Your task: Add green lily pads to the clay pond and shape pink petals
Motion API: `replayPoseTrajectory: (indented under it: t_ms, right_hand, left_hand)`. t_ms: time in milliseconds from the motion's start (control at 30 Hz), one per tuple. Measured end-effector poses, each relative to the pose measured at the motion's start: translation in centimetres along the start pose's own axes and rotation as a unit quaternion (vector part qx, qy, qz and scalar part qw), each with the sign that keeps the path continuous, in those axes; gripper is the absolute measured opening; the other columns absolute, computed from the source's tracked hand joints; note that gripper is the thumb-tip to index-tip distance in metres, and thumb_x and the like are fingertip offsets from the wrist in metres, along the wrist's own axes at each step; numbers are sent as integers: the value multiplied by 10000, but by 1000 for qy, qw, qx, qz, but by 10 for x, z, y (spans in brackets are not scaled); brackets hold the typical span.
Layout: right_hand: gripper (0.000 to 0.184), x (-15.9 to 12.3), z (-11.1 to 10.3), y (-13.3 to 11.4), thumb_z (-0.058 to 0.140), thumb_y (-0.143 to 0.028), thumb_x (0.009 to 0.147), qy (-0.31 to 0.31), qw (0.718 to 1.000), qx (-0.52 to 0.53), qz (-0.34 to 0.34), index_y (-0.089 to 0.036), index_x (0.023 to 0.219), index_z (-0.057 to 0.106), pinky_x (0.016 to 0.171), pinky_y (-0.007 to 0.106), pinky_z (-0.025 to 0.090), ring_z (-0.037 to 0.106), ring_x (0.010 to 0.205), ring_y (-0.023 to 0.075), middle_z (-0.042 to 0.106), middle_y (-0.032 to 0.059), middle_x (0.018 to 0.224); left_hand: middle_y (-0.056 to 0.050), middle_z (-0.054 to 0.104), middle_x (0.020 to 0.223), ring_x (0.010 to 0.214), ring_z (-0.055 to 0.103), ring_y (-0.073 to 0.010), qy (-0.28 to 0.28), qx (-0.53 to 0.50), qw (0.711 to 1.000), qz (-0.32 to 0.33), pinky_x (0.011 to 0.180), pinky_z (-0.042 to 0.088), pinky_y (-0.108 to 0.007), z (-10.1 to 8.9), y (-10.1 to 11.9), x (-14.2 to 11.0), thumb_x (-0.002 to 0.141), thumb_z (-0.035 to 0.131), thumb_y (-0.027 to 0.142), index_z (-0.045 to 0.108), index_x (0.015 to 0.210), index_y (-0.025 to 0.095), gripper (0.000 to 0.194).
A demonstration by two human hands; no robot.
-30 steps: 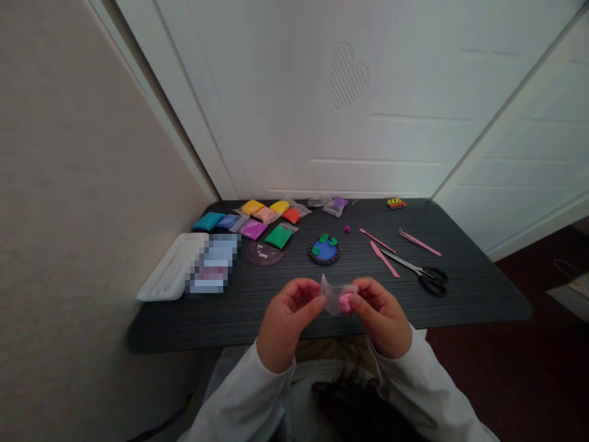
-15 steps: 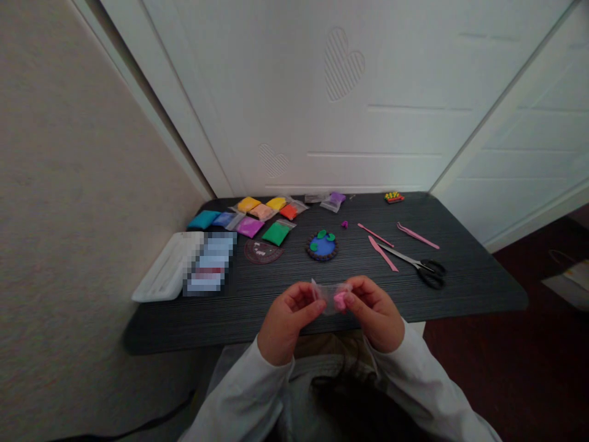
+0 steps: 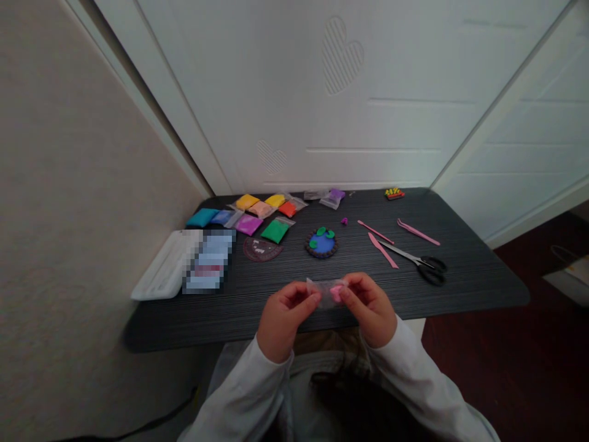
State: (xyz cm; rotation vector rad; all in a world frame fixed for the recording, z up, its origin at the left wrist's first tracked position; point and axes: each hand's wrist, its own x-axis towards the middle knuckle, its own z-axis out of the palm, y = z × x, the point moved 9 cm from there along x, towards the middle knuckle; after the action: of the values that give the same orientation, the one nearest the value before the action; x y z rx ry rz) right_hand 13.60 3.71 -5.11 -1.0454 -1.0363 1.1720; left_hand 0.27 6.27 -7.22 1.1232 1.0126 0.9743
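Pink lump [image 3: 337, 293], head view: at the right end of a clear bag [image 3: 324, 298], above the near part of the table [image 3: 207, 319]. Left hand [image 3: 284, 319] pinches the bag's left end; right hand [image 3: 372, 313] pinches lump and bag, its thumb partly covering the lump. Blue disc [image 3: 322, 244] and scissors [image 3: 418, 261] lie beyond. Against one second earlier, the bag appears flatter.

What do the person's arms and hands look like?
Long, plain whitish sleeves cover both arms down to the wrists: a left sleeve and a right sleeve, softly creased. The left hand and right hand wear no gloves. I see no watch.
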Motion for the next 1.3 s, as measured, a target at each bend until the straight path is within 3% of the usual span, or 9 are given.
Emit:
replayPoseTrajectory:
  t_ms: [200, 367, 433, 533, 600, 767, 933, 1133, 1300]
  right_hand:
    - [104, 1, -7, 2, 573, -287, 733, 34, 999, -34, -19, -217, 792, 526, 633, 253, 435, 551, 672, 117, 589, -5, 731]
    - [114, 3, -10, 2, 576, -295, 732, 44, 999, -15, -16, -213, 786, 518, 587, 233, 425, 535, 624, 103, 577, -14, 687]
    - [125, 4, -13, 3, 579, -303, 731, 48, 999, -4, -5, -212, 785, 513, 596, 234, 429, 541, 630, 102, 581, -13, 693]
    - [134, 5, -15, 5, 583, -314, 725, 41, 999, 6, 8, -210, 777, 516, 621, 243, 437, 552, 649, 107, 594, -9, 703]
    - [136, 5, -15, 6, 584, -319, 723, 35, 999, 12, 12, -211, 774, 520, 621, 244, 437, 551, 643, 107, 593, -12, 697]
    - [134, 5, -12, 1, 570, -330, 731, 20, 1000, -3, -6, -213, 767, 516, 621, 247, 435, 542, 651, 111, 580, -10, 702]
    - [98, 3, -8, 1, 534, -305, 763, -13, 1000, -21, -11, -216, 793, 506, 604, 237, 422, 527, 625, 103, 569, -14, 690]
    - [87, 0, -2, 4, 518, -295, 772, -55, 992, -114, -23, -210, 793, 517, 608, 243, 404, 505, 637, 112, 549, -8, 690]
    - [89, -2, 3, 4, 511, -294, 772, -59, 979, -191, -49, -207, 794, 514, 602, 247, 397, 485, 642, 118, 522, -5, 689]
  left_hand:
    - [-19, 649, 731, 698, 569, -142, -50, -42, 998, -13, 721, 438, -277, 8, 2, -4, 685, 611, 224, 648, 788, 155, 129]
    - [-57, 625, 1042, 1027, 515, -215, -121, -67, 990, 35, 929, 342, -348, 23, 21, -11, 756, 526, 279, 633, 977, 181, 264]
    - [-54, 578, 1132, 1103, 462, -217, -116, -58, 990, 56, 985, 278, -368, 21, 25, -11, 799, 451, 318, 604, 1038, 190, 311]
    - [-26, 547, 1176, 1125, 437, -197, -86, 53, 992, 76, 1011, 225, -370, 13, 23, -10, 829, 399, 312, 544, 1119, 236, 333]
    - [-24, 570, 1143, 1098, 458, -195, -88, 94, 988, 82, 1004, 229, -375, 11, 23, -9, 835, 389, 294, 557, 1102, 239, 320]
    - [-83, 637, 1015, 975, 534, -229, -140, 13, 986, 93, 892, 355, -384, 18, 32, -11, 821, 380, 267, 658, 935, 169, 316]
    - [-80, 667, 909, 818, 565, -196, -149, -3, 989, 14, 754, 406, -327, 18, 16, -7, 773, 466, 238, 605, 1050, 170, 317]
    - [-23, 643, 630, 523, 473, -106, -104, 99, 990, -9, 524, 378, -233, 10, 8, -1, 714, 571, 273, 654, 960, 170, 279]
    - [-19, 661, 654, 515, 508, -117, -84, 121, 989, 8, 493, 386, -225, 11, 11, -3, 684, 606, 295, 677, 906, 191, 255]
